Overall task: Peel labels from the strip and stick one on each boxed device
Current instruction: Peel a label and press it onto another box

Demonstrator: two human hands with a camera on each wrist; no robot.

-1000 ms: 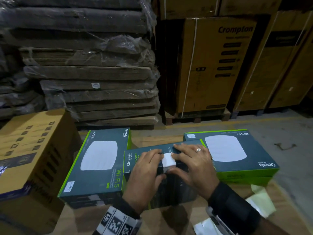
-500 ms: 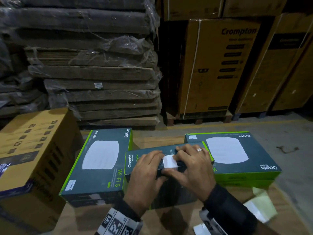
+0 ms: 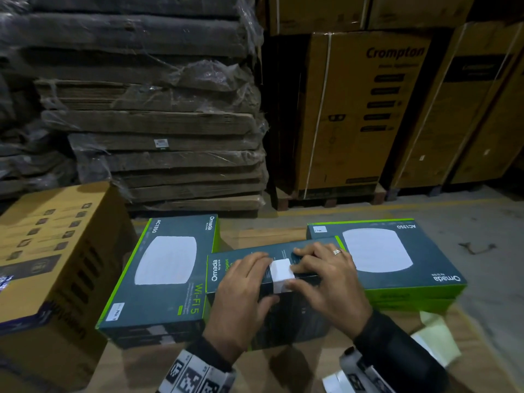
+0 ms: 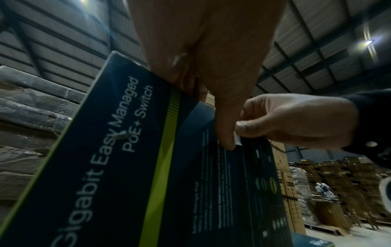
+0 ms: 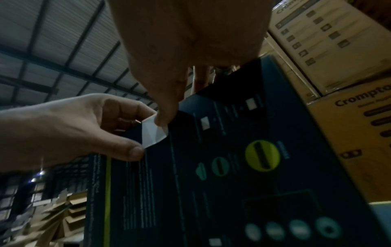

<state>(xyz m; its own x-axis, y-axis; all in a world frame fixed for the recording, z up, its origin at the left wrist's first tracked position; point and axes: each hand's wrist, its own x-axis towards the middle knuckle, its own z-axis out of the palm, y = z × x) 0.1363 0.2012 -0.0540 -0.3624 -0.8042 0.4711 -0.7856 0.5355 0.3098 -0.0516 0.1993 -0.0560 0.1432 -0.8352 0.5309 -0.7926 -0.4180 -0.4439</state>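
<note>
A dark Omada switch box [image 3: 224, 268] stands on its long edge between two flat boxes. A white label [image 3: 280, 272] is folded over its top front edge. My left hand [image 3: 246, 290] grips the box beside the label, fingers on top and thumb on the front face. My right hand [image 3: 317, 276] pinches the same edge, its thumb on the label. In the right wrist view the label [image 5: 153, 135] lies partly lifted on the box [image 5: 211, 183], with the right thumb at its upper corner and the left hand [image 5: 74, 130] at its lower corner.
Two flat AC1350 boxes lie left [image 3: 167, 268] and right [image 3: 397, 251], each with a small white label [image 3: 117, 311] [image 3: 319, 230]. A brown carton [image 3: 51, 251] stands far left. Loose backing paper [image 3: 436, 338] lies at the lower right. Wrapped cardboard stacks [image 3: 158, 123] and Crompton cartons [image 3: 368, 109] stand behind.
Both hands stay on the box edge and the label; only the fingers shift slightly.
</note>
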